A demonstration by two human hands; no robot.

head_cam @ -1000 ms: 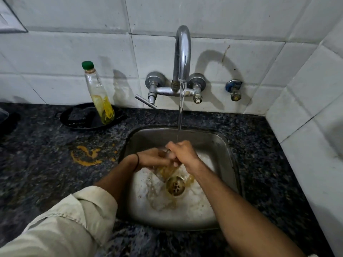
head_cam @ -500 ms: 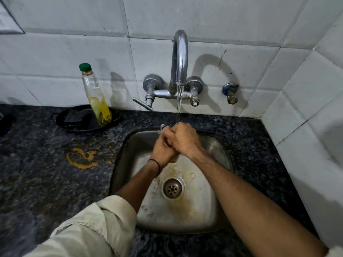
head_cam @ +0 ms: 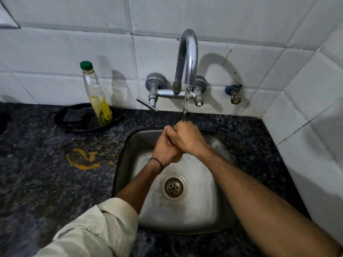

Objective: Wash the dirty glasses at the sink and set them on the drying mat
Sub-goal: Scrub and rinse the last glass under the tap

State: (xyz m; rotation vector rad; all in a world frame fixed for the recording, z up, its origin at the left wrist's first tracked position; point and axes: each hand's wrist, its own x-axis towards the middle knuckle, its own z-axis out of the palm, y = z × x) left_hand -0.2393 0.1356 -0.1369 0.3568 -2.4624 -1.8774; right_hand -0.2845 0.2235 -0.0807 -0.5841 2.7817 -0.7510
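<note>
Glass [head_cam: 177, 158] mostly hidden; left hand [head_cam: 164, 148] and right hand [head_cam: 188, 139] fingers [head_cam: 171, 135] curled round it.

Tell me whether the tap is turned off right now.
No, a stream of water falls from the tap onto the right hand over the sink.

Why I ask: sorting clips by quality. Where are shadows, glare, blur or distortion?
Head view: tap and bottle cast shadows rightward on the tiles; glare streaks the tap; wide-angle lens bows the tile lines; counter blurs toward the lower left.
</note>
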